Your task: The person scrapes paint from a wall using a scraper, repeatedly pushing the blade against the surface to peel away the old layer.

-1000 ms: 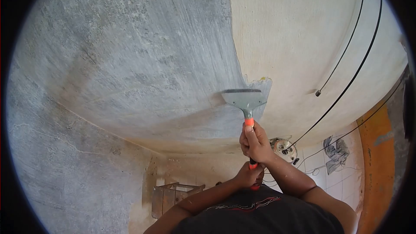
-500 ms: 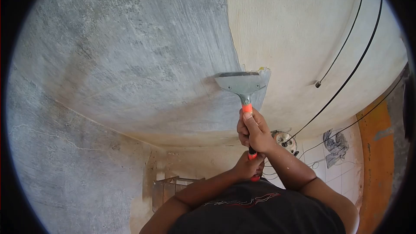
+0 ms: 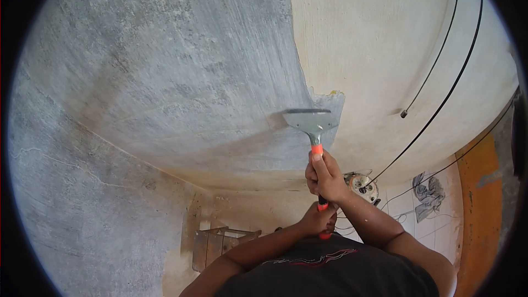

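A metal scraper [image 3: 311, 120] with an orange and black handle [image 3: 321, 205] has its wide blade flat against the ceiling. The blade lies just below the ragged edge where bare grey ceiling [image 3: 165, 77] meets cream paint [image 3: 385, 44]. My right hand [image 3: 325, 179] grips the handle high, near the blade's neck. My left hand [image 3: 316, 221] holds the handle's lower end, just above my black shirt.
Two black cables [image 3: 440, 107] run across the painted part of the ceiling on the right. A round fitting with wires [image 3: 360, 186] hangs beside my right forearm. Beyond are a white tiled wall [image 3: 434, 231], an orange door frame [image 3: 478, 198] and a wooden crate [image 3: 220, 245] at lower left.
The scraper was pushed up to the paint edge half a second ago, then drawn back down. Both hands kept their grip and moved with it.
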Demonstrator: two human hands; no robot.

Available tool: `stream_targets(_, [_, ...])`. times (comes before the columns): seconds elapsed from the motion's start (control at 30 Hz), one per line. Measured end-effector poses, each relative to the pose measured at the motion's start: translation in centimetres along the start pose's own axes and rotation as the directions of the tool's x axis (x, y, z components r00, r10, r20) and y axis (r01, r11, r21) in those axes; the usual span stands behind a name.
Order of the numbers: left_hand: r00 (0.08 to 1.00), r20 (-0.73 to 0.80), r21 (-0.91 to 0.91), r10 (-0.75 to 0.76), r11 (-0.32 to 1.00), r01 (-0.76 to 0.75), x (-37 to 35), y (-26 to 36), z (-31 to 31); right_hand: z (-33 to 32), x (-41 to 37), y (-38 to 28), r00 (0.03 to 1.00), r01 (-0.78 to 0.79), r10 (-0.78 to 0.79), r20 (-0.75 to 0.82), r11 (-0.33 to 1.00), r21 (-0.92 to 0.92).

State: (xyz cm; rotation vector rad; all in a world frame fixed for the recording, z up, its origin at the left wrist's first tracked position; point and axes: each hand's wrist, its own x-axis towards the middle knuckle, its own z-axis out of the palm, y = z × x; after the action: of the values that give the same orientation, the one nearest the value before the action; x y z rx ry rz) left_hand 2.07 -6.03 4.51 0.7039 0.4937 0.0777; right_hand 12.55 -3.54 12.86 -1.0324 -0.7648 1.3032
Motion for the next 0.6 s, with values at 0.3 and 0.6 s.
stream_targets(0.3, [1.000,-0.011,-0.015,0.011,1.000,-0.011,-0.2,-0.2,0.2,0.1,-0.6,0.4,0.999,0.007,-0.007,-0.032,1.000,-0.008])
stream_targets(0.6, [0.998,-0.026,0.026,0.055,0.998,-0.054,0.1,1.5,0.7,0.7,-0.2,-1.5,0.987,0.158,-0.158,0.008,0.984,-0.079])
